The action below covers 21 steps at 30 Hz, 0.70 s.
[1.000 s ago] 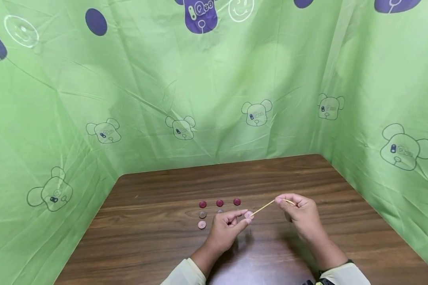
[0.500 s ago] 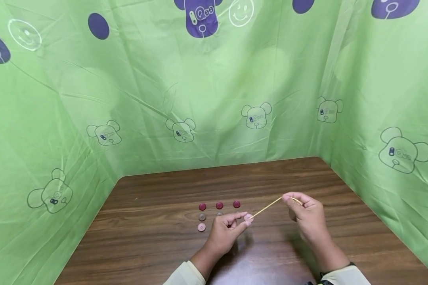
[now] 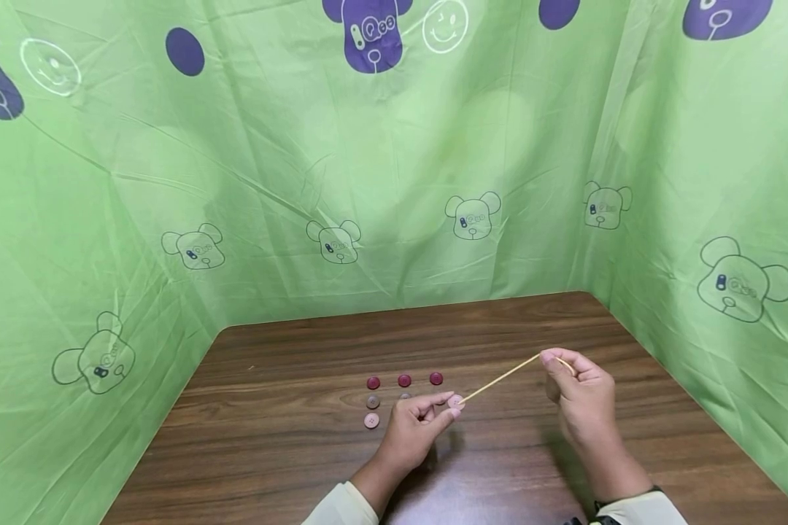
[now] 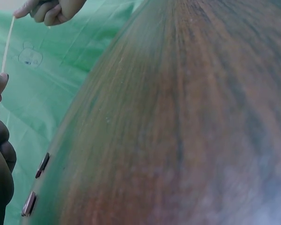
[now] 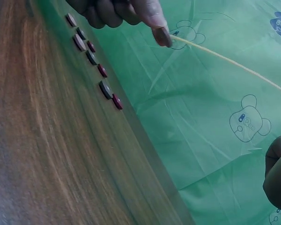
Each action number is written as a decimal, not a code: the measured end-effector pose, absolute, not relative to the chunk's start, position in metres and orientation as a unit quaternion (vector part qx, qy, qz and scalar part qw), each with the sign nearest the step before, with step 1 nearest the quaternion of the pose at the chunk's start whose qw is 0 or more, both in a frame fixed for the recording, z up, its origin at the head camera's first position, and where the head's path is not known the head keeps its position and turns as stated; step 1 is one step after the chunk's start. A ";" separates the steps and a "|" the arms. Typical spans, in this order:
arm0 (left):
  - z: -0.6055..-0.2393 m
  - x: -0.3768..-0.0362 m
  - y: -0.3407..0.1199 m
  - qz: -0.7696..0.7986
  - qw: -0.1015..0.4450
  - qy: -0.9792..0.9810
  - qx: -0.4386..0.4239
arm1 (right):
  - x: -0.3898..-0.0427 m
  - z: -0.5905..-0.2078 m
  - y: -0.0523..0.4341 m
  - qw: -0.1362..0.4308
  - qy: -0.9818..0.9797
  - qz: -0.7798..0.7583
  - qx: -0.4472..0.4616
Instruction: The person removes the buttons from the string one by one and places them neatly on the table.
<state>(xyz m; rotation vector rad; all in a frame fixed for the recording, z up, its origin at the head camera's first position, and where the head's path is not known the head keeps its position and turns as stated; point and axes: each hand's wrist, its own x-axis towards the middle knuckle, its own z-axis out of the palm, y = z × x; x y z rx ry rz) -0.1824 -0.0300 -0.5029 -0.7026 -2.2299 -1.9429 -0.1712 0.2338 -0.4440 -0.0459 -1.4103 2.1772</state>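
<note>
Between thumb and forefinger, my left hand (image 3: 410, 430) pinches a pale pink button (image 3: 456, 402) above the table. A thin yellow cord (image 3: 502, 378) runs from the button up to my right hand (image 3: 584, 401), which pinches it with the fingertips and holds it straight. A short end of the cord loops beyond those fingers. In the right wrist view the cord (image 5: 229, 61) stretches away from the button (image 5: 162, 37). The left wrist view shows the cord (image 4: 8, 44) between both hands. How it passes through the button's holes is too small to tell.
Buttons lie in rows on the brown wooden table (image 3: 269, 437): dark red buttons (image 3: 404, 380) at the back, greyish buttons (image 3: 373, 402) in the middle, a pink button (image 3: 371, 421) in front. The left hand partly covers the rows. A green printed curtain (image 3: 394, 160) surrounds the table.
My right hand has moved right and slightly up, and the stretch of cord between the hands has grown longer. The left hand with the button stays nearly in place.
</note>
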 end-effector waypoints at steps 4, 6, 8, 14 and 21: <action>-0.505 -0.184 -0.031 -0.631 0.052 -0.741 -0.222 | -0.171 -0.441 0.237 0.279 -0.515 0.810 -0.028; -0.506 -0.184 -0.031 -0.626 0.052 -0.746 -0.219 | -0.171 -0.441 0.238 0.278 -0.514 0.811 -0.028; -0.506 -0.185 -0.031 -0.622 0.051 -0.752 -0.215 | -0.172 -0.441 0.238 0.275 -0.514 0.812 -0.029; -0.507 -0.187 -0.032 -0.609 0.046 -0.769 -0.186 | -0.172 -0.442 0.237 0.271 -0.519 0.810 -0.037; -0.509 -0.187 -0.031 -0.605 0.041 -0.778 -0.165 | -0.174 -0.445 0.237 0.270 -0.522 0.808 -0.034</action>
